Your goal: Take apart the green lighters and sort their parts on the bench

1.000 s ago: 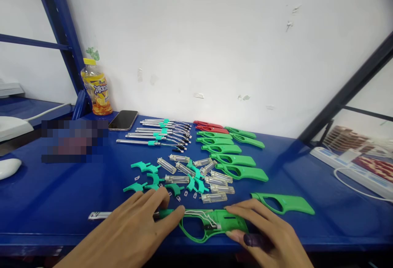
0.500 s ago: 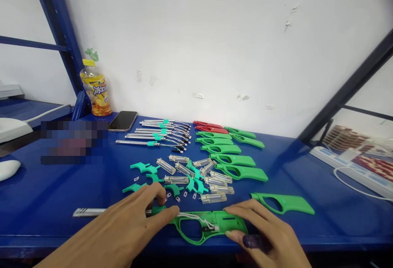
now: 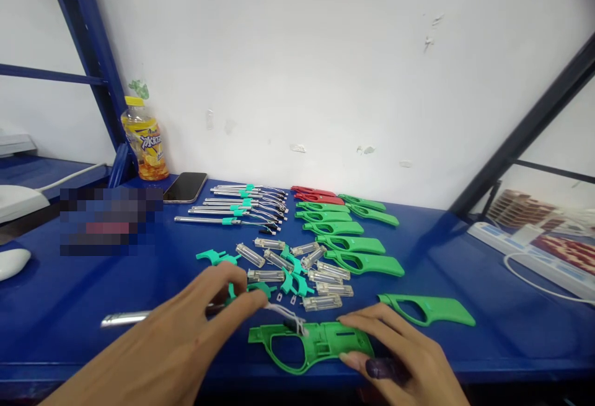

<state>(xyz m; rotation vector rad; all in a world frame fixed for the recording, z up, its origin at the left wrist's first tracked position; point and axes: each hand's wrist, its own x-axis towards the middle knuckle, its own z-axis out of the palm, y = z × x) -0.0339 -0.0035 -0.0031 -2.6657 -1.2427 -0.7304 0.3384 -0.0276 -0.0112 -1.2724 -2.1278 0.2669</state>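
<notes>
My left hand (image 3: 195,331) pinches a metal nozzle tube (image 3: 125,318) at its teal collar, its thin wires trailing to the right. The tube lies along the blue table (image 3: 69,294), pointing left. My right hand (image 3: 395,356) presses its fingers on the rear of an open green lighter shell (image 3: 311,341) near the table's front edge. The tube's collar sits just above and left of the shell's front end, apart from it.
Behind lie teal triggers (image 3: 218,258), clear fuel tanks (image 3: 325,302), more nozzle tubes (image 3: 232,207), green shells (image 3: 357,262) and red shells (image 3: 316,195). One green shell half (image 3: 427,310) lies at right. A drink bottle (image 3: 144,145), phone (image 3: 186,186) and power strip (image 3: 530,254) stand around.
My left hand has drawn the nozzle tube left and slightly away, lifting its collar and wires out of the green shell. My right hand stayed on the shell.
</notes>
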